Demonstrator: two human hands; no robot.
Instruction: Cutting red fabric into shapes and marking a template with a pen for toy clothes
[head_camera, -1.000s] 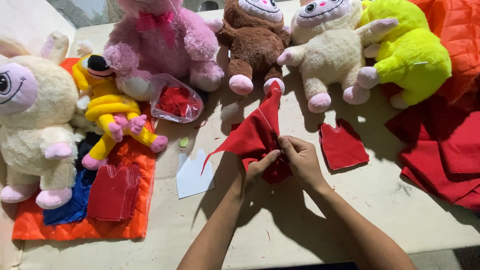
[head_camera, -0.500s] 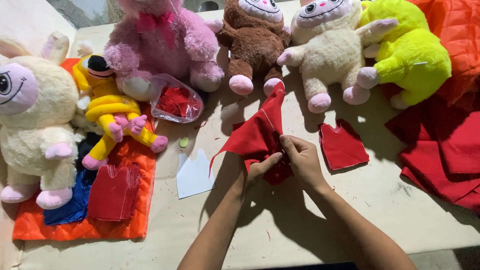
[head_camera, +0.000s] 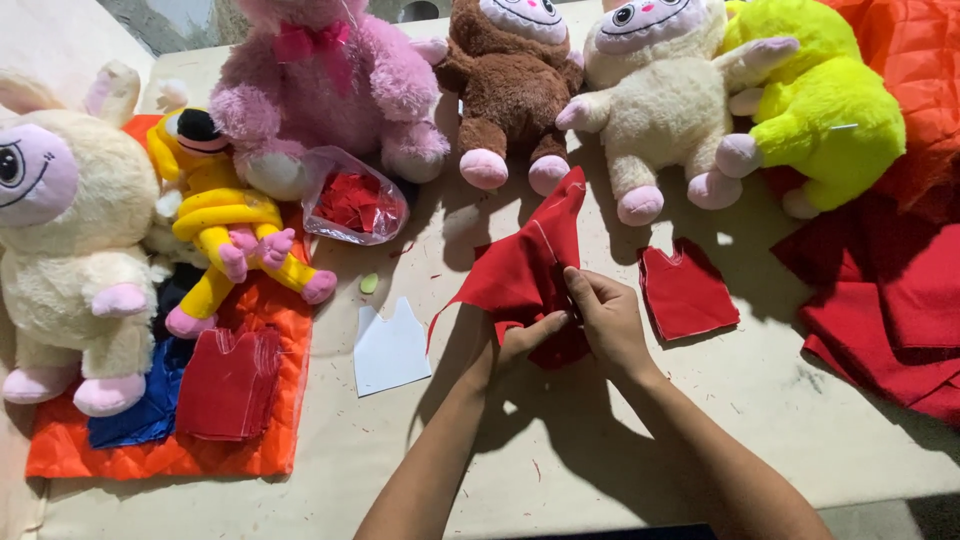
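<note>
Two hands, left hand, right hand, pinching red cloth between fingertips

Both bare forearms reach up from the lower edge and converge at the middle. The left hand lies low, fingers curled and pinching. The right hand sits just beside it, knuckles up, fingertips touching the left's.

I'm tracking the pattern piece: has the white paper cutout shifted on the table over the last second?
No. The white paper cutout keeps its spot beside the orange quilted mat.
</note>
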